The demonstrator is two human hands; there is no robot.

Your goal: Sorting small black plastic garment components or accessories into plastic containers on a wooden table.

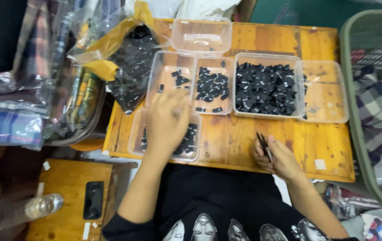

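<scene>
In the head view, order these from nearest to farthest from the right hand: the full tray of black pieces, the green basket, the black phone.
1. Full tray of black pieces, just above the right hand.
2. Green basket, to its right.
3. Black phone, far left on the low stool.

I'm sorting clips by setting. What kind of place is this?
Probably a small garment or label-sorting workspace, perhaps home-based. A wooden table carries clear plastic trays of small black tags, the right hand holds a few, and bagged plaid fabric and a laundry basket crowd the sides.
</scene>
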